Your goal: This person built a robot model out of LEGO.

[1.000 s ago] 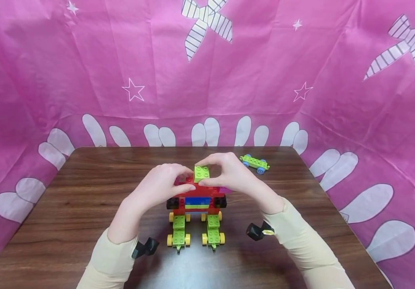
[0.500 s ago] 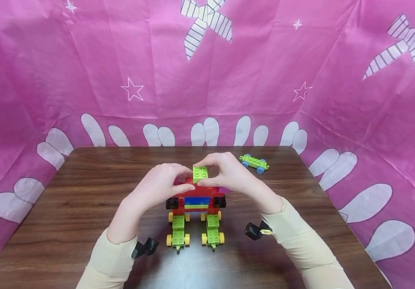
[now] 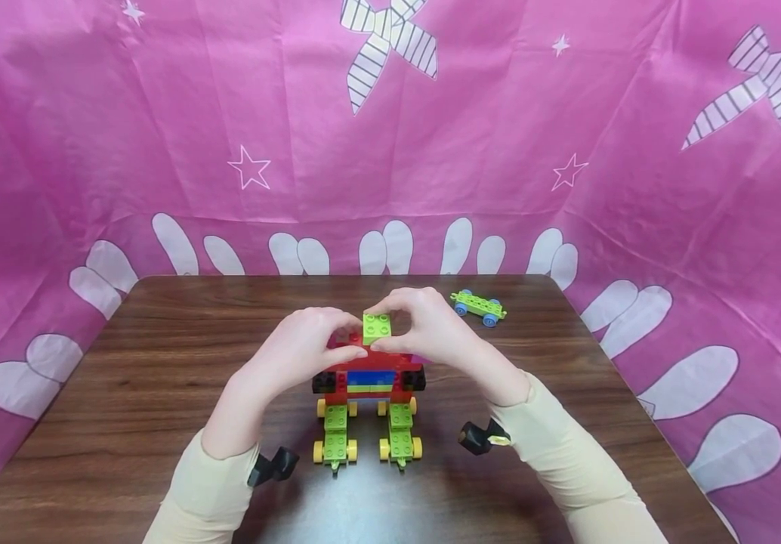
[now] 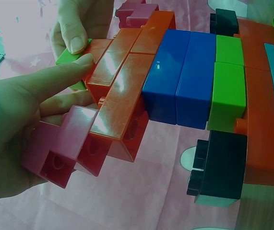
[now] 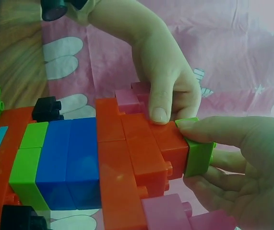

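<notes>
Green plastic, a small square brick [image 3: 378, 328], sits at the very top of a block figure [image 3: 370, 378] standing mid-table, at about 12 o'clock from the person's chest. The right hand [image 3: 431, 329] pinches this brick between thumb and curled fingers. The left hand [image 3: 305, 347] is curled round the red top layer just beside it, thumb pressed along the front edge, holding the figure steady. A green wheeled piece [image 3: 478, 306] lies apart at roughly 2 o'clock on the wooden table [image 3: 159, 363].

The brick looks light, rigid and smooth-sided, so a grip on two opposite flat faces should hold better than one on the studs. The figure itself looks top-heavy on its two wheeled green feet [image 3: 336, 438], and would likely roll or tip unless held by the red body.

The right wrist view shows the brick [image 5: 199, 153] butted against the red layer, with the left thumb [image 5: 158, 108] pressing just beside it. The left wrist view shows only a sliver of the brick [image 4: 72, 55], but reveals pink blocks [image 4: 62, 153] under the left fingers, hidden from the head camera.
</notes>
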The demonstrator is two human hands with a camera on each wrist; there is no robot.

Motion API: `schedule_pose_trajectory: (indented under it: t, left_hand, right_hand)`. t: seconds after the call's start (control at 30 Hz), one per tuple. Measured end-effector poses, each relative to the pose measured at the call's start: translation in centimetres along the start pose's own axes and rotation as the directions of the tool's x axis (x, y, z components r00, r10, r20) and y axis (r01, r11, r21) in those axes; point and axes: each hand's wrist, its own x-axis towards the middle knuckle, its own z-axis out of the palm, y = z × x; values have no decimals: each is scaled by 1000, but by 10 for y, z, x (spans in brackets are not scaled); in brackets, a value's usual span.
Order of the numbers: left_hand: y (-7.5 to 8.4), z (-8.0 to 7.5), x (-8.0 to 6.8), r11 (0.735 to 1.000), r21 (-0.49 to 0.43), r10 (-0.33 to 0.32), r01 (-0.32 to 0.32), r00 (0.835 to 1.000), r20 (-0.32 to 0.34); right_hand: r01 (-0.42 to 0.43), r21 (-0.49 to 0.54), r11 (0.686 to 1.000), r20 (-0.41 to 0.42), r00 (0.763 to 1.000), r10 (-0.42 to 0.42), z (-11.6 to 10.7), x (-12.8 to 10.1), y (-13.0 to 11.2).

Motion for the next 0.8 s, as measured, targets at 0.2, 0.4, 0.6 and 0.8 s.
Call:
schedule_pose_trajectory:
  t: [0.2, 0.4, 0.6, 0.8]
  left_hand:
    - [0, 0, 1, 1000, 2, 1, -1, 1000, -3]
    - [0, 0, 1, 1000, -10, -7, 7, 1000, 0]
    - [0, 1, 1, 1000, -6, -11, 11, 1000, -3]
    - [-1, 1, 1, 1000, -11, -7, 7, 1000, -7]
  right_hand:
    - [2, 2, 1000, -1, 1000, -2, 0, 1, 1]
    - [3, 3, 1000, 31, 1000, -3, -2, 4, 2]
    - [-2, 12, 1000, 56, 998, 1, -5, 5, 3]
    - [-32, 13, 999, 52, 998, 31, -3, 5, 2]
